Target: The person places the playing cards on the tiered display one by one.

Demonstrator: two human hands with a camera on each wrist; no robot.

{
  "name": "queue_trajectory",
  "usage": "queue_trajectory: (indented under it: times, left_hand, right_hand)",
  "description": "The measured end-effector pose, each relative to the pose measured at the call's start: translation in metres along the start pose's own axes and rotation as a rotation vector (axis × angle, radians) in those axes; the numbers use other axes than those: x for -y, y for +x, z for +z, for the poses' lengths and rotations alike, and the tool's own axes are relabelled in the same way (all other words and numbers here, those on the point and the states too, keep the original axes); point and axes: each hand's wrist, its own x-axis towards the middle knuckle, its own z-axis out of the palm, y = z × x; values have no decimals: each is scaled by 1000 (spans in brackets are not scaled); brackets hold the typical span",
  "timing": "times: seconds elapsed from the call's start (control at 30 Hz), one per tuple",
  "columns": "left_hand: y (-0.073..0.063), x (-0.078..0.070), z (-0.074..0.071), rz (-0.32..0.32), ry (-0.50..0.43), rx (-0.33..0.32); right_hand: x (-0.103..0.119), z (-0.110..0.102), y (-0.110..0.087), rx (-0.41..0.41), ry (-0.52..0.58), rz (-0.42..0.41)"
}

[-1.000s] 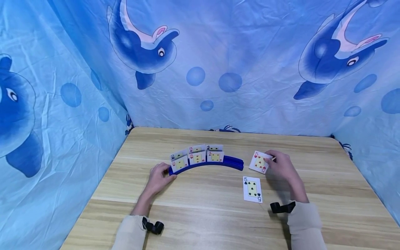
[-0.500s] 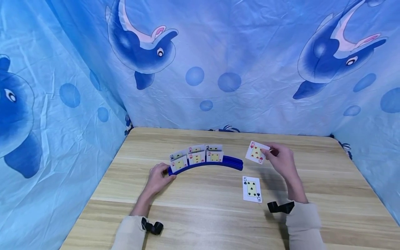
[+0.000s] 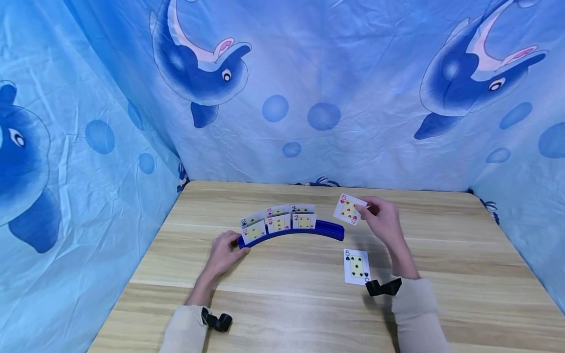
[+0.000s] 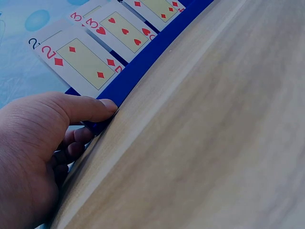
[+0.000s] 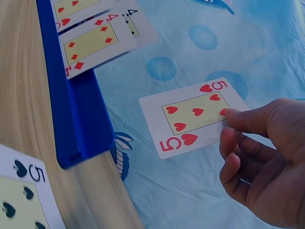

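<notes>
A curved blue card holder (image 3: 330, 229) stands on the table with two rows of playing cards upright in it. The front row shows the two of diamonds (image 4: 81, 61), the three of hearts (image 4: 119, 32) and the four of diamonds (image 5: 97, 43). My left hand (image 3: 224, 252) grips the holder's left end, thumb along its front. My right hand (image 3: 381, 218) pinches the five of hearts (image 5: 195, 117) by its right edge, raised beyond the holder's right end. That end's slots are bare. The five of spades (image 3: 356, 266) lies face up on the table, partly overlapped by the right wrist strap.
The wooden table (image 3: 282, 304) reaches back to a blue curtain (image 3: 291, 73) printed with dolphins, which also hangs along both sides. Black wrist cameras sit at both cuffs.
My right hand has lifted the five of hearts off the right side and carried it left and away from me, closer to the holder. The left hand stays where it was.
</notes>
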Motion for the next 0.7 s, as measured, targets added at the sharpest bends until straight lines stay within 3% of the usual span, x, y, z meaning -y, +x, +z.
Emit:
queue_trajectory:
  times: [0.43, 0.7]
  left_hand:
    - [1, 0, 0, -8, -21, 9]
    - [1, 0, 1, -23, -16, 19]
  right_hand:
    - [5, 25, 5, 61, 57, 2]
    - [9, 38, 8, 101, 34, -12]
